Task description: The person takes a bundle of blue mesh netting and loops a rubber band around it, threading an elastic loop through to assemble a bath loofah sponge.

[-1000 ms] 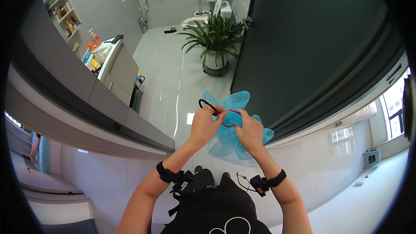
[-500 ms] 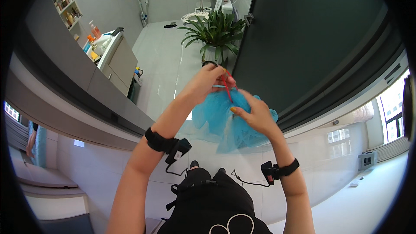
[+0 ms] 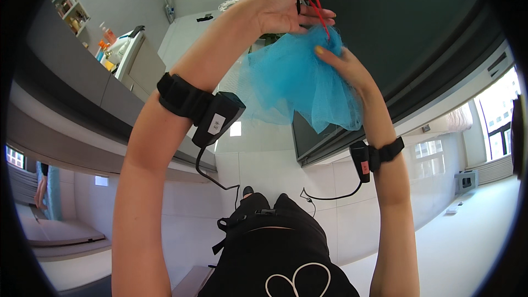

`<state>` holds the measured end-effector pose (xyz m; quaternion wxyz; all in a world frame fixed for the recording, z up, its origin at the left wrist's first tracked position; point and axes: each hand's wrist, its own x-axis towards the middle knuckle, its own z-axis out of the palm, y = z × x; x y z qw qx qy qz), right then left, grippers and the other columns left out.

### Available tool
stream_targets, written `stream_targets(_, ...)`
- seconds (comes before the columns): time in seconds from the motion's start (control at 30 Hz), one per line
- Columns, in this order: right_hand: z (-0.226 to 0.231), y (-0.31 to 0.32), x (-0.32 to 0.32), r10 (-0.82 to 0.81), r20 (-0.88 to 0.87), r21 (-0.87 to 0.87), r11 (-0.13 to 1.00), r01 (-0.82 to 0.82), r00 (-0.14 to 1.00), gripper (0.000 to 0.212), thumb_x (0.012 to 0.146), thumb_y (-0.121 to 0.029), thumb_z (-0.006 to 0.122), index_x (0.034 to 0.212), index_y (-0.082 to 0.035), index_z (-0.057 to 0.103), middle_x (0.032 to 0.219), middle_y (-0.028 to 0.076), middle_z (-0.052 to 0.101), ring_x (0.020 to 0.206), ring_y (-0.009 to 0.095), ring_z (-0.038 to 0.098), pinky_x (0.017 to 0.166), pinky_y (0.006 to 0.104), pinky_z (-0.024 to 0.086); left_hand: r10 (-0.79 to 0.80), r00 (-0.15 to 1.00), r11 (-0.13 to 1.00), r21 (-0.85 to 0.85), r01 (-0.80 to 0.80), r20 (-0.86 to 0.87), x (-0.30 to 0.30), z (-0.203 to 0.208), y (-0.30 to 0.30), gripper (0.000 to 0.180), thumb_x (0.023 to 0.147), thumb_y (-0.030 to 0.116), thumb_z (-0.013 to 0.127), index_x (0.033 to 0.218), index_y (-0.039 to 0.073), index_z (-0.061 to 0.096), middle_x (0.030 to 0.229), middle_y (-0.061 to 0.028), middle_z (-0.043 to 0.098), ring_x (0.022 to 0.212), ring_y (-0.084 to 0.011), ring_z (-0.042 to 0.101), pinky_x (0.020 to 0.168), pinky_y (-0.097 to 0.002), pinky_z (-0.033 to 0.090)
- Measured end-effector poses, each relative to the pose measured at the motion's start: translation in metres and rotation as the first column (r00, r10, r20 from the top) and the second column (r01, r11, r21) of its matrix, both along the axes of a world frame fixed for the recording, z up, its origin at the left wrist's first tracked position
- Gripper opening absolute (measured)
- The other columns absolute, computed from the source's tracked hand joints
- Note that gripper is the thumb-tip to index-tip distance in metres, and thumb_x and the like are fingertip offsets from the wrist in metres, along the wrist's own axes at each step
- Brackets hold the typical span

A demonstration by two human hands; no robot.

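Observation:
Raised high in front of me is a bunch of light blue mesh netting (image 3: pixel 297 77) with a red cord loop (image 3: pixel 320 8) at its top. My left hand (image 3: pixel 283 10) pinches that cord between thumb and fingers, the other fingers spread beside it. At those fingers a small dark loop (image 3: pixel 298 7) shows, too little of it to name. My right hand (image 3: pixel 352 70) is closed on the gathered netting below the cord, thumb in front. Its other fingers are hidden behind the mesh, which hangs spread out toward me.
A dark door panel (image 3: pixel 401 38) stands on the right, beside the doorway. Bottles (image 3: pixel 107 34) crowd a white counter on the left, under wall shelves (image 3: pixel 69 8). Black straps with small boxes (image 3: pixel 220 118) and cables sit on both my forearms.
Both hands have risen away from my body and slightly right, carrying the netting. It now hangs more spread out below the red cord, and my left arm covers the potted plant.

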<state>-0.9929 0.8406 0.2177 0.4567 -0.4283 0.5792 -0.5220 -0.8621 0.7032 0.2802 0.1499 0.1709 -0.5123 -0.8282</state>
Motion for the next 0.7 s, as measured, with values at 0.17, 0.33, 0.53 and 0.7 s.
stream_targets(0.17, 0.010, 0.000, 0.008, -0.020, -0.064, -0.063, 0.998, 0.016, 0.998, 0.042, 0.075, -0.028, 0.076, 0.103, 0.001, 0.063, 0.091, 0.008, 0.066, 0.078, 0.016, 0.065, 0.071, 0.0267, 0.053, 0.091, 0.994, 0.989, -0.108, -0.097, -0.058, 0.006, 0.007, 0.004, 0.025, 0.099, 0.024, 0.038, 0.100, 0.001, 0.050, 0.109, -0.0217, 0.061, 0.108, -0.0313, 0.058, 0.095, -0.0473, 0.040)
stream_targets(0.33, -0.016, 0.013, 0.016, -0.059, -0.007, -0.151, 0.987, 0.057, 0.998, 0.045, 0.075, -0.022, 0.074, 0.111, -0.001, 0.059, 0.097, 0.009, 0.063, 0.086, 0.018, 0.062, 0.080, 0.0290, 0.049, 0.039, 0.999, 0.976, -0.211, -0.043, -0.023, 0.026, -0.003, 0.011, 0.019, 0.099, 0.027, 0.041, 0.103, 0.010, 0.049, 0.102, -0.0174, 0.063, 0.100, -0.0273, 0.062, 0.080, -0.0385, 0.047)
stream_targets(0.53, -0.037, 0.045, -0.004, -0.224, 0.034, -0.269, 0.937, 0.224, 0.974, 0.038, 0.083, -0.022, 0.066, 0.113, 0.000, 0.056, 0.099, 0.009, 0.062, 0.090, 0.016, 0.058, 0.083, 0.0281, 0.046, 0.103, 0.994, 0.933, -0.349, -0.086, 0.030, 0.043, -0.007, 0.026, 0.016, 0.098, 0.030, 0.044, 0.103, 0.015, 0.043, 0.097, -0.0114, 0.061, 0.094, -0.0213, 0.062, 0.078, -0.0377, 0.048)
stream_targets(0.7, -0.007, 0.067, -0.002, -0.449, -0.335, -0.421, 0.858, 0.295, 0.828, 0.016, 0.086, -0.009, 0.059, 0.100, -0.001, 0.062, 0.088, 0.005, 0.064, 0.084, 0.013, 0.060, 0.080, 0.0268, 0.045, 0.083, 0.990, 0.895, -0.445, -0.024, 0.115, 0.051, -0.007, 0.043, 0.015, 0.098, 0.028, 0.045, 0.106, 0.015, 0.045, 0.096, -0.0066, 0.059, 0.095, -0.0169, 0.060, 0.077, -0.0342, 0.047)
